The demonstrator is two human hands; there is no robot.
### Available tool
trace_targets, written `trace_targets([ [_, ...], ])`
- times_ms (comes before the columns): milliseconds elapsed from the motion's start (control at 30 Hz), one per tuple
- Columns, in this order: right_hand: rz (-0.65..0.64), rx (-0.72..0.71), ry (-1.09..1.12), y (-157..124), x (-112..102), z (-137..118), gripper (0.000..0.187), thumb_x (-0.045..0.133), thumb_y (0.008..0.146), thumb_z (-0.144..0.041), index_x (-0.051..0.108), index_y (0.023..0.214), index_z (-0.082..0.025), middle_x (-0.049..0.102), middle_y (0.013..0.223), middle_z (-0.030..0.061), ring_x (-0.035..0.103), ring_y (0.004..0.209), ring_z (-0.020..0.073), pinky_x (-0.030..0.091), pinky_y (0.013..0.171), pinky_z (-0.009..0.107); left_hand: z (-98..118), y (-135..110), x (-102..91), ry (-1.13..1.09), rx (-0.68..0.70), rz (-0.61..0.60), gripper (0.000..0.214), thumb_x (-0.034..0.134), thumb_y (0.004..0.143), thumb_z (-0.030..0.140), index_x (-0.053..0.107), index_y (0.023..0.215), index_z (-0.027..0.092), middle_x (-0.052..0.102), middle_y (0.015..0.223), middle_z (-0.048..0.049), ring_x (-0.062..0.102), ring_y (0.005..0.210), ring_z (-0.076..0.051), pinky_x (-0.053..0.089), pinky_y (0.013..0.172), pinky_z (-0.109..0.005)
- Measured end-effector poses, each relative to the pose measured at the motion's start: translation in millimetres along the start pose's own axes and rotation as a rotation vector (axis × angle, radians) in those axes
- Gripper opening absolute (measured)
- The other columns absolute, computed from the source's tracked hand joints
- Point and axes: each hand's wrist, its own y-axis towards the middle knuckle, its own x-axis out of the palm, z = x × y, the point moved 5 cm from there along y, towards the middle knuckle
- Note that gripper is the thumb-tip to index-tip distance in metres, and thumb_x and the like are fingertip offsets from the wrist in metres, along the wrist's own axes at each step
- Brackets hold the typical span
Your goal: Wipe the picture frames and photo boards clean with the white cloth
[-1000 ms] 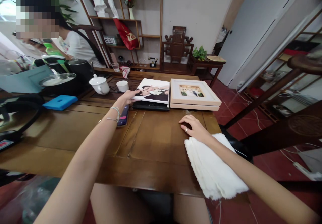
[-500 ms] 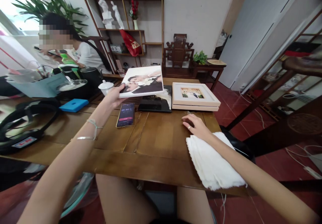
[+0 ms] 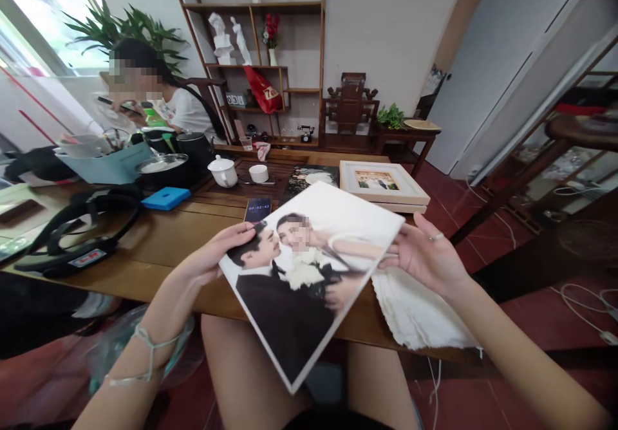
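A large white-bordered photo print (image 3: 309, 269) of a couple is held tilted above my lap at the near edge of the wooden table (image 3: 159, 237). My left hand (image 3: 212, 256) grips its left edge, fingers curled on it. On the right side my right hand (image 3: 425, 256) supports the print, thumb on the edge and fingers underneath. A stack of white cloths (image 3: 415, 311) lies on the table under my right hand. Behind the print lie a phone (image 3: 258, 210), a dark photo album (image 3: 309, 177) and a framed photo (image 3: 381, 182).
A teapot (image 3: 223, 171), cup (image 3: 259, 172), blue box (image 3: 167, 198), black headset (image 3: 72, 230) and kettle (image 3: 196, 147) stand on the table's left half. Another person (image 3: 159, 102) sits at the far left. A shelf unit (image 3: 261, 63) lines the back wall; red floor lies to the right.
My left hand lifted the print off the dark album and brought it toward me over the table's near edge. My right hand left the table and cloths and took the print's right side.
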Motion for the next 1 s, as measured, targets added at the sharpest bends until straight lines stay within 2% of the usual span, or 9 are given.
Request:
trace_targets([
  [133,0.152,0.112,0.117,-23.6,-6.2,24.0,0.017,0.072,0.076,-0.034,0.064,0.08,-0.02,0.071,0.08,0.0053,0.07,0.071,0.0216,0.063,0.065,0.038,-14.4,9.2,1.7,-0.013,-0.067,-0.1,0.038,0.081,0.066,0.021,0.069,0.102,0.02,0.076,0.091,-0.0061,0.074,0.073,-0.021,0.06,0.061,-0.024],
  [200,0.221,0.124,0.185,-36.3,-7.8,35.6,0.016,0.077,0.07,-0.025,0.063,0.074,-0.019,0.071,0.078,0.0036,0.069,0.07,0.0207,0.064,0.064,0.038,-21.2,14.3,0.3,-0.068,-0.094,-0.066,0.035,0.076,0.073,0.026,0.069,0.106,0.019,0.077,0.093,-0.0078,0.074,0.076,-0.023,0.061,0.065,-0.027],
  [333,0.331,0.108,0.234,-56.2,-4.1,49.0,0.019,0.079,0.071,-0.027,0.068,0.084,-0.019,0.073,0.09,0.0054,0.07,0.079,0.0247,0.064,0.072,0.046,-38.2,9.2,19.0,-0.264,-0.067,-0.084,0.042,0.06,0.085,0.043,0.064,0.121,0.021,0.075,0.108,-0.0079,0.071,0.101,-0.029,0.059,0.084,-0.038],
  [467,0.356,0.039,0.142,-68.6,-10.9,48.8,0.025,0.076,0.076,-0.037,0.069,0.094,-0.021,0.073,0.107,0.0091,0.068,0.097,0.0317,0.06,0.081,0.053,-64.0,-1.7,47.6,-0.387,-0.061,-0.082,0.042,0.064,0.084,0.034,0.06,0.126,0.028,0.076,0.106,-0.0023,0.069,0.105,-0.024,0.055,0.095,-0.034],
  [567,0.167,-0.067,-0.186,-82.7,-24.4,36.6,0.054,0.077,0.071,-0.053,0.067,0.115,-0.024,0.066,0.123,0.0132,0.057,0.118,0.0392,0.051,0.095,0.058,-83.5,-1.8,57.2,-0.451,-0.21,-0.053,0.041,0.06,0.086,0.039,0.062,0.124,0.024,0.077,0.1,-0.005,0.071,0.101,-0.027,0.057,0.092,-0.037],
  [667,0.056,-0.203,-0.838,-101.9,-40.4,27.0,0.094,0.086,0.055,-0.054,0.051,0.139,-0.03,0.04,0.151,0.0111,0.027,0.139,0.0447,0.025,0.112,0.064,-91.5,0.8,52.8,-0.462,-0.323,0.002,0.042,0.056,0.087,0.041,0.064,0.122,0.02,0.078,0.092,-0.0075,0.073,0.095,-0.031,0.058,0.088,-0.041],
  [733,0.059,-0.259,-1.222,-109.8,-48.7,31.0,0.1,0.085,0.06,-0.045,0.037,0.147,-0.033,0.024,0.158,0.0075,0.013,0.144,0.0433,0.011,0.114,0.068,-90.2,1.2,49.0,-0.457,-0.348,0.014,0.046,0.053,0.087,0.044,0.063,0.124,0.019,0.078,0.092,-0.0083,0.073,0.094,-0.032,0.058,0.088,-0.044],
  [900,0.046,-0.339,-1.494,-116.7,-61.4,60.7,0.079,0.053,0.079,-0.015,0.027,0.151,-0.036,0.036,0.153,0.0032,0.028,0.142,0.0329,0.03,0.111,0.062,-79.0,0.1,51.6,-0.461,-0.339,0.009,0.049,0.051,0.088,0.046,0.059,0.13,0.022,0.078,0.093,-0.0077,0.072,0.095,-0.033,0.057,0.089,-0.048],
  [1000,0.252,-0.329,-1.375,-126.7,-76.8,59.6,0.065,0.049,0.08,-0.017,0.044,0.142,-0.036,0.053,0.141,0.002,0.047,0.13,0.0344,0.043,0.102,0.059,-76.3,3.7,57.1,-0.476,-0.341,-0.021,0.049,0.052,0.087,0.047,0.059,0.129,0.021,0.077,0.097,-0.0088,0.072,0.094,-0.034,0.057,0.088,-0.048],
])
